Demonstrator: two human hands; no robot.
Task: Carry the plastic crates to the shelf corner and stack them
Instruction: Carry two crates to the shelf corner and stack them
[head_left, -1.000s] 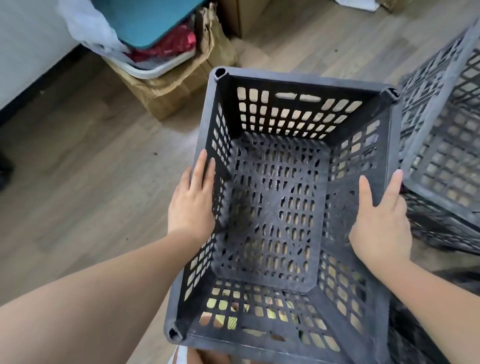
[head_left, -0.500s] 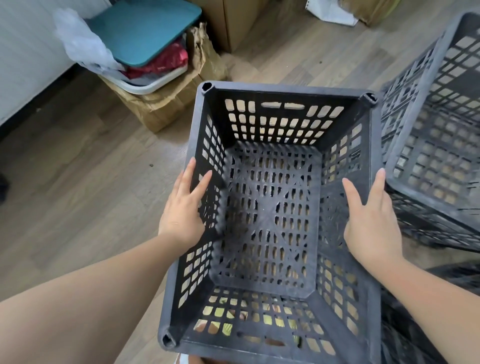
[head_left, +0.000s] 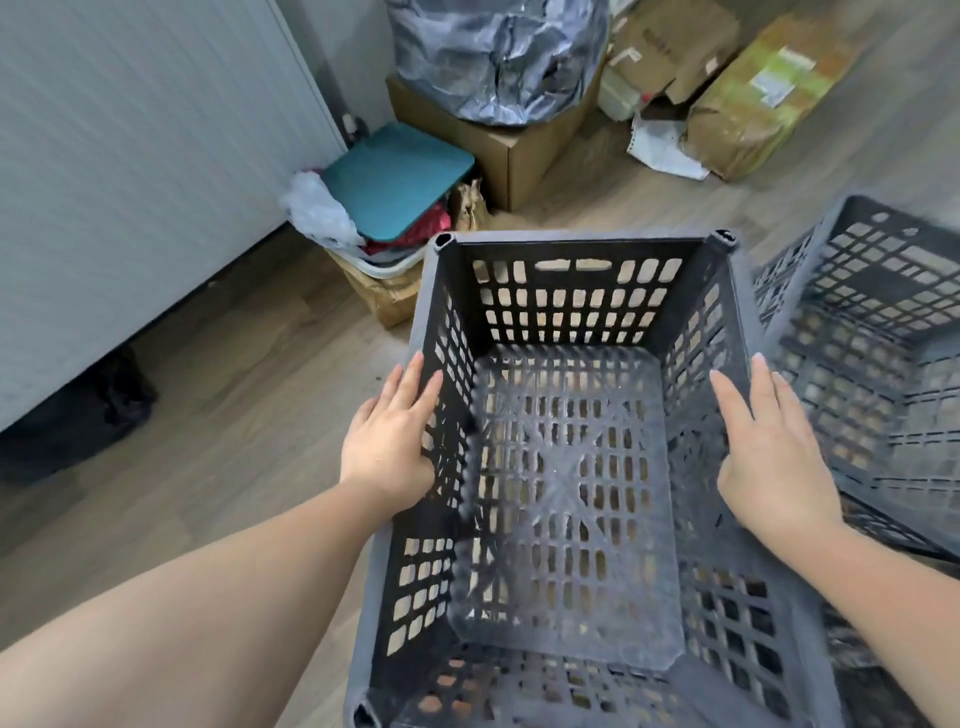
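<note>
Nearest to me, the person's two bare forearms reach down and forward to a dark grey plastic crate (head_left: 571, 467), held open side up between the hands. The left hand (head_left: 389, 441) lies flat against the outside of the crate's left wall, fingers straight and pointing forward; the right hand (head_left: 769, 447) does the same on the right wall. Neither grip is curled — both are open palms squeezing inward, so the crate is pinched between them rather than hooked. Whether it hangs clear of the wooden floor (head_left: 223, 415) I cannot tell.

The crate is empty and all lattice, so I would judge it light and fairly stiff, though the thin slotted walls may flex under a squeeze and the smooth plastic could slide on bare palms. The handle slot in the far wall, or the top rim, looks like a surer hold.

Just to the right sits a second crate (head_left: 872, 338) of the same kind, tilted, its edge close to the held one. Beyond are a teal lid (head_left: 395, 182) on a bin of odds and ends, cardboard boxes (head_left: 519, 150) and a crumpled silver bag (head_left: 498, 57).
</note>
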